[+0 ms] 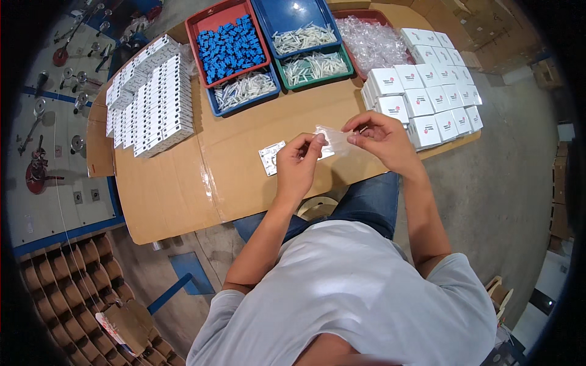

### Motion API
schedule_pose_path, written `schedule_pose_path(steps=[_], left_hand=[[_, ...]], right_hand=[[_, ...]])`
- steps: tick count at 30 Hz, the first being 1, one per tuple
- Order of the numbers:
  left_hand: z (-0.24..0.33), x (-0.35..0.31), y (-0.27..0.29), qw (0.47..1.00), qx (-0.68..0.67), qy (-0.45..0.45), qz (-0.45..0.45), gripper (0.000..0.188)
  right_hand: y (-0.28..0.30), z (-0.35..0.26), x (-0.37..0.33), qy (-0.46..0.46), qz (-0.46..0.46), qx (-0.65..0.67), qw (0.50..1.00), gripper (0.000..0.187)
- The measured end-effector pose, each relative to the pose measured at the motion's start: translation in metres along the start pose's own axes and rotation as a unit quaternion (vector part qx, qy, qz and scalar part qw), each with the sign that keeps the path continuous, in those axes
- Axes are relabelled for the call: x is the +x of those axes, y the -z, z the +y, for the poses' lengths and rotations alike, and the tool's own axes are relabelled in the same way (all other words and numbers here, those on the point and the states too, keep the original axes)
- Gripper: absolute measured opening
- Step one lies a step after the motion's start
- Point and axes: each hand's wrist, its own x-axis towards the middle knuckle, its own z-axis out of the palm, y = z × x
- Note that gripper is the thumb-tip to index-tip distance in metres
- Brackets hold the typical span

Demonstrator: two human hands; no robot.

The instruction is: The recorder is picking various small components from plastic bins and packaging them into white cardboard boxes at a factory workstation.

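Note:
Between my two hands, over the near part of the table, a small clear plastic bag [337,139] is stretched. My left hand [298,163] pinches its left end between thumb and fingers. The bag's right edge is gripped by my right hand [386,141], thumb against fingertips. A flat white piece [328,151] shows below the bag; whether it is inside cannot be made out. Partly behind my left hand, a white plate with small holes [269,160] lies on the cardboard tabletop [235,189].
Stacked white pieces [160,104] stand at left, white boxes [428,97] at right. A red tray [193,46] holds blue plastic pieces; blue trays [268,17] and a green tray [323,81] hold white ones. Clear bags [372,44] fill another red tray [366,13].

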Motion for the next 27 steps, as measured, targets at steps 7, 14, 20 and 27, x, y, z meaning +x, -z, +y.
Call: schedule_pose_path(steps=[7, 14, 20, 27], left_hand=[[-0.006, -0.013, -0.01, 0.971, -0.161, -0.058, 0.169, 0.024], [-0.006, -0.007, -0.004, 0.971, -0.109, -0.095, 0.189, 0.023], [-0.006, -0.006, 0.009, 0.984, -0.093, -0.023, 0.147, 0.026], [-0.016, -0.004, 0.01, 0.971, -0.014, -0.093, 0.22, 0.026]], right_hand=[[-0.032, 0.01, 0.01, 0.069, 0.192, 0.116, 0.972, 0.03], [-0.042, 0.023, 0.008, -0.041, -0.002, 0.112, 0.993, 0.017], [-0.036, 0.021, 0.009, -0.063, -0.034, 0.053, 0.996, 0.016], [-0.042, 0.019, 0.016, -0.087, -0.045, 0.056, 0.994, 0.017]])
